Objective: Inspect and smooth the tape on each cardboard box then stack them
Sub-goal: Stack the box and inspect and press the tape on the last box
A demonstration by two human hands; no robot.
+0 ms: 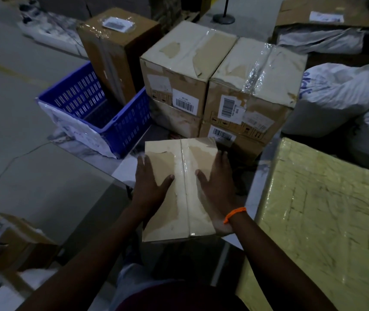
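Head view: blue crate (93,113) at left. Left hand (151,187) lies flat, fingers straight, on the cardboard box (199,151), left of its central tape (184,167). Right hand (218,187) lies likewise opposite. Stacked boxes (188,52) stand just behind, with a yellow wrapped package (324,221) at right.

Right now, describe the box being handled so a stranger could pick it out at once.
Find the stack of barcode-labelled boxes at the centre, with the blue crate to its left. Just in front of that stack, nearest the camera, lies the cardboard box. Only it has a left hand and right hand pressed flat on top, either side of its tape seam.
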